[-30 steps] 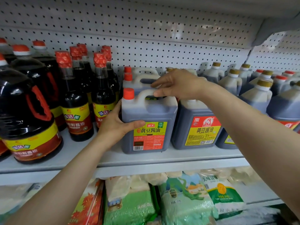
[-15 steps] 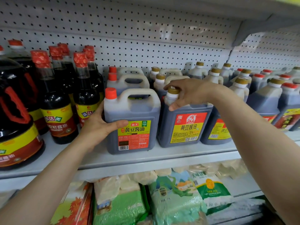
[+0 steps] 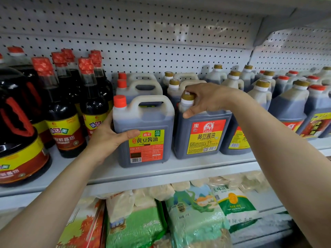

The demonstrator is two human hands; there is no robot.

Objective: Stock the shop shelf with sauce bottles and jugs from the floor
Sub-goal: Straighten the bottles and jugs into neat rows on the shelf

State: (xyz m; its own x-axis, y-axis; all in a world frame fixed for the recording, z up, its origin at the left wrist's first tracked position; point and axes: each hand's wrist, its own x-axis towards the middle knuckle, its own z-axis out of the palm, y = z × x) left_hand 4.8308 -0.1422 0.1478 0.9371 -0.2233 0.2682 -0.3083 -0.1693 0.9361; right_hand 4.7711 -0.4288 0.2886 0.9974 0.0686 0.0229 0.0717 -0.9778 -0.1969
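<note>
A square soy sauce jug with an orange cap (image 3: 148,133) stands at the front of the grey shelf (image 3: 161,173). My left hand (image 3: 111,138) grips its left side, thumb across the yellow and red label. To its right stands a second jug with a gold cap (image 3: 202,135). My right hand (image 3: 209,99) rests on top of that jug, fingers around its neck and cap. More jugs of both kinds stand in rows behind them.
Tall dark bottles with red caps (image 3: 64,111) and a big round jug with a red handle (image 3: 16,133) fill the shelf's left. Gold-capped and red-capped jugs (image 3: 290,104) crowd the right. Bags of rice (image 3: 193,213) lie on the lower shelf. Pegboard backs everything.
My right hand left the orange-capped jug's handle and moved right onto the gold-capped jug's neck. My left hand stayed on the orange-capped jug.
</note>
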